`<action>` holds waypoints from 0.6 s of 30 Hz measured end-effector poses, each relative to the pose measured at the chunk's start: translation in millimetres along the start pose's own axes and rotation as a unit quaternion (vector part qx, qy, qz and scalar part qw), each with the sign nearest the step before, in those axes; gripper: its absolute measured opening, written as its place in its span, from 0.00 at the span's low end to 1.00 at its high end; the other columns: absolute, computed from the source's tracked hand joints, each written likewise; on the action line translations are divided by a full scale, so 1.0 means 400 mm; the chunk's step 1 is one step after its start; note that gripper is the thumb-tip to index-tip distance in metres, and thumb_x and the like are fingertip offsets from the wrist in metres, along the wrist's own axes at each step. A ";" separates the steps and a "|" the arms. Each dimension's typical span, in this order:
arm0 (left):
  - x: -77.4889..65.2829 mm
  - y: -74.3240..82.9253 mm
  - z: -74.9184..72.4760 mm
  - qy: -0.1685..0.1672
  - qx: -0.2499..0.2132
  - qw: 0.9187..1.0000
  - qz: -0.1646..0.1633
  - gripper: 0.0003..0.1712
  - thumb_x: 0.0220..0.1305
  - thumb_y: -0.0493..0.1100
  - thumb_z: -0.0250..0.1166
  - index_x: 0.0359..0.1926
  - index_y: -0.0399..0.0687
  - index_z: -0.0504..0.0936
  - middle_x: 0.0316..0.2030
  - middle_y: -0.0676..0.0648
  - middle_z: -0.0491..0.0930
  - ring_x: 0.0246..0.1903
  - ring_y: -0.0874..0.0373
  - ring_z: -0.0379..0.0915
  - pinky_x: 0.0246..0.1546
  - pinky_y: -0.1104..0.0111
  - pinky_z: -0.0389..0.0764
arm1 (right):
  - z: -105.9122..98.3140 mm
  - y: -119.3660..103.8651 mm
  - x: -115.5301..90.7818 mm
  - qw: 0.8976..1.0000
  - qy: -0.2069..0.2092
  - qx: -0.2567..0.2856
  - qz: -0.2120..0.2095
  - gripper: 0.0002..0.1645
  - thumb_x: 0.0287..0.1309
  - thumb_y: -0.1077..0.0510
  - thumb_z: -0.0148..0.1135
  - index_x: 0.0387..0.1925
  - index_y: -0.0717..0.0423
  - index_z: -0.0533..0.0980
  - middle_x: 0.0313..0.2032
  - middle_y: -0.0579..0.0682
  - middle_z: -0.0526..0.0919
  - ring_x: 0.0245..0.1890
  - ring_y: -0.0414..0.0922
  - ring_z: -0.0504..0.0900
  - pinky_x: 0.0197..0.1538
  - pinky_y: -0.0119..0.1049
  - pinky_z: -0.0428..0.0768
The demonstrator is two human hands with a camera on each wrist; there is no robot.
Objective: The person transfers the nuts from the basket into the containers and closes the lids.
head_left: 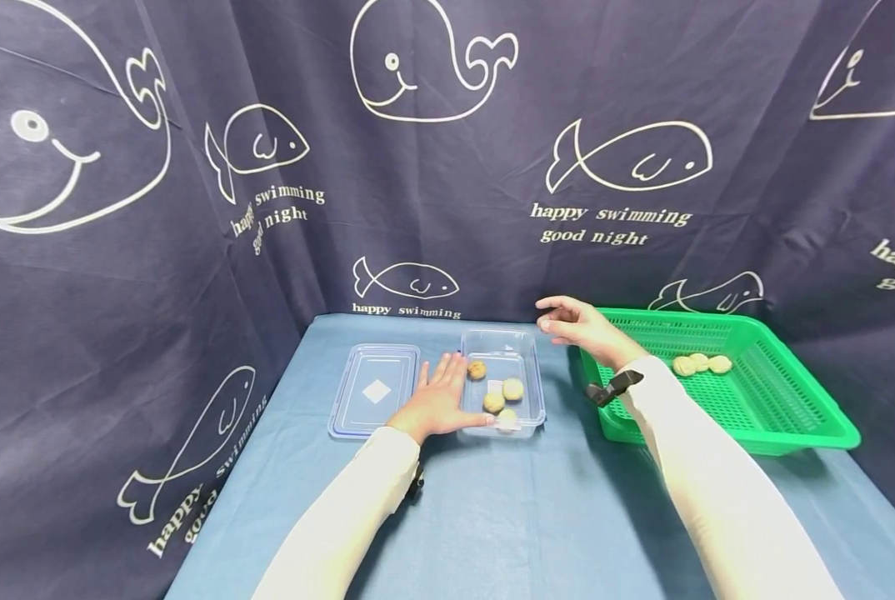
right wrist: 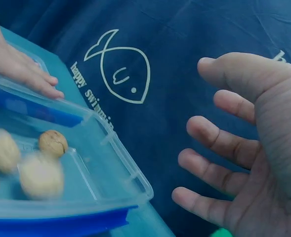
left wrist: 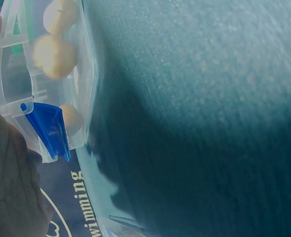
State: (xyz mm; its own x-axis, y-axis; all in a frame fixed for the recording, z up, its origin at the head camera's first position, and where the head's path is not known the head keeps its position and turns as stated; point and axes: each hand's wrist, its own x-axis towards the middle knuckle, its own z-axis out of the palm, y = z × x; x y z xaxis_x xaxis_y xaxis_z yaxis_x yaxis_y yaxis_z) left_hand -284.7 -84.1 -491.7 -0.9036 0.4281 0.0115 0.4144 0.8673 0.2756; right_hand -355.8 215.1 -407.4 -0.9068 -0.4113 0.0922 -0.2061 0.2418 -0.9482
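A clear plastic food box (head_left: pixel 526 350) with blue side clips stands on the table, holding several walnuts (head_left: pixel 512 389). My left hand (head_left: pixel 436 404) lies along the box's left side, fingers straight, thumb stretched over the near edge. In the left wrist view, a blue clip (left wrist: pixel 50 129) hangs down beside that hand. My right hand (head_left: pixel 578 329) is raised between the box and a green basket (head_left: pixel 792 404), its fingers spread and loosely bent around nothing. Two walnuts look blurred inside the box in the right wrist view, one of them a pale walnut (right wrist: pixel 41 176).
Three more walnuts (head_left: pixel 700 362) lie in the green basket at the right. A clear lid (head_left: pixel 357 408) with a blue edge and a white square label lies left of the box. Behind the blue table (head_left: pixel 485 517) hangs a dark curtain (head_left: pixel 447 183) printed with whales and fish.
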 end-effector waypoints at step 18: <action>0.003 -0.005 0.003 -0.001 -0.004 1.000 0.005 0.71 0.53 0.84 0.54 0.80 0.40 0.45 0.80 0.39 0.43 0.79 0.45 0.34 0.75 0.43 0.36 | -0.198 0.048 -0.099 0.995 0.064 -0.074 0.012 0.22 0.69 0.53 0.64 0.61 0.54 0.73 0.43 0.38 0.84 0.45 0.36 0.84 0.48 0.38 0.85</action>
State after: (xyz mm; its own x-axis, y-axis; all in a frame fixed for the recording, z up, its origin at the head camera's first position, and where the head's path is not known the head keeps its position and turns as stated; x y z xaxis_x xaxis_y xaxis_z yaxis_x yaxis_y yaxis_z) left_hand -286.5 -85.3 -493.3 -0.8993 0.4372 0.0114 0.4223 0.8611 0.2832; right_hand -353.2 305.8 -405.2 -0.9499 -0.2902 0.1163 -0.2263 0.3813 -0.8963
